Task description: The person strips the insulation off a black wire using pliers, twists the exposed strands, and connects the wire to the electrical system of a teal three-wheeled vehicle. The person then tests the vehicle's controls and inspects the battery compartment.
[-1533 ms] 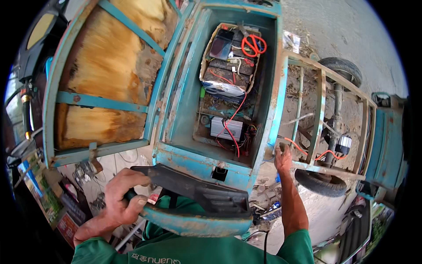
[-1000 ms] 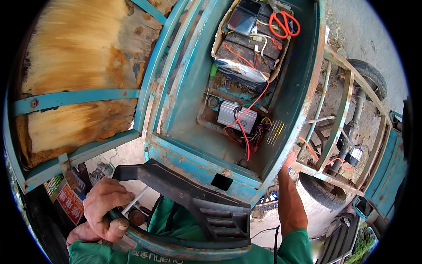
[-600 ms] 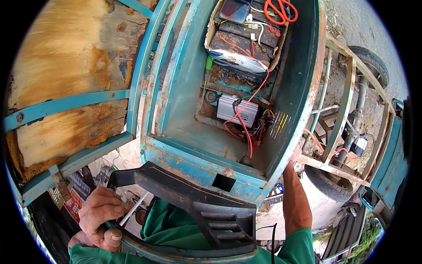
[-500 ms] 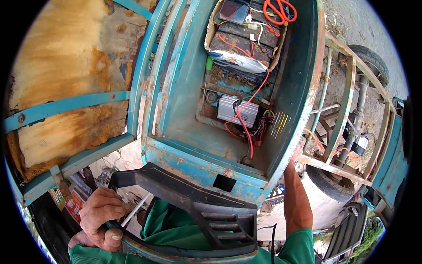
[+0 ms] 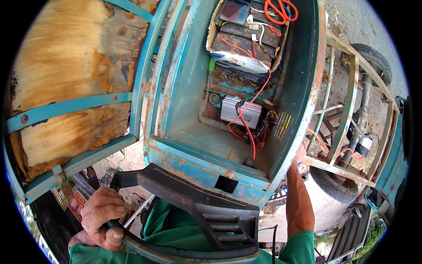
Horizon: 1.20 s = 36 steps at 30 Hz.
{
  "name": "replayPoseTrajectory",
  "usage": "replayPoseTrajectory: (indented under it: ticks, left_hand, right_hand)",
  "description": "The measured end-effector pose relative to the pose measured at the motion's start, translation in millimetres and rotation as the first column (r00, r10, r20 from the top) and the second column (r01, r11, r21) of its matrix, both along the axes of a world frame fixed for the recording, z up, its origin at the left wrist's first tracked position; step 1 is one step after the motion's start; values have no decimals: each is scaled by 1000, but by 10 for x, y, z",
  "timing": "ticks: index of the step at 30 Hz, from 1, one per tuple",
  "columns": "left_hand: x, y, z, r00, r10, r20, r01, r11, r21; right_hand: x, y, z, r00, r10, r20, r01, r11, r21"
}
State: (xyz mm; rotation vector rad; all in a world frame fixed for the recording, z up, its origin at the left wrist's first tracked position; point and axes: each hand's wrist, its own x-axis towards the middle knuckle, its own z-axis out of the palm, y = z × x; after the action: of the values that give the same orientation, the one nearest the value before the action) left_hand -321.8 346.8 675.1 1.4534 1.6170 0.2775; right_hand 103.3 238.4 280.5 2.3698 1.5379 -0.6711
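Observation:
My left hand [image 5: 103, 215] is closed round the left end of a black plastic frame [image 5: 193, 196] with slots, which lies across my body in front of a teal metal box [image 5: 184, 165]. My right hand [image 5: 300, 154] reaches along the right outer side of the box. Only part of that hand shows beside the rusty rim, and its fingers are hidden. Inside the box a silver finned controller [image 5: 241, 111] sits among coloured wires. Batteries in a torn carton [image 5: 239, 59] stand farther back, with orange-handled scissors [image 5: 280, 11] and a phone-like dark slab [image 5: 235, 10] on top.
At the left a teal-framed panel with a worn, stained board [image 5: 66, 70] stands open. A green-handled screwdriver [image 5: 212, 64] leans inside the box. On the right are a rusty metal frame [image 5: 348, 105], an axle and two tyres [image 5: 336, 187]. A thick red cable [image 5: 250, 134] crosses the controller.
The box and its contents have shifted very slightly to the right in the picture. Both hands keep nearly the same places, the left still gripping the black plastic frame.

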Motion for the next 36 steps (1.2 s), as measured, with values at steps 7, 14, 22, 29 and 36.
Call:
replayPoseTrajectory:
  ticks: [7,14,22,29,36]
  left_hand:
    - [-16,6,-31,1000,-17,-21,17,1000,12]
    - [-5,18,-34,1000,2,15,-2,1000,12]
    - [-86,18,-52,998,-10,66,10,1000,-5]
    - [-96,-49,-45,997,10,81,-9,1000,-5]
    - [-71,-25,-24,996,20,82,-18,999,-29]
  right_hand:
    - [3,46,54,999,-39,-13,37,993,-116]
    - [-76,122,67,997,-71,-3,71,994,-80]
    - [-74,121,110,998,-57,-6,57,996,-75]
    - [-27,38,55,999,-10,-40,10,1000,3]
    - [-1,27,3,1000,-22,1,22,998,-60]
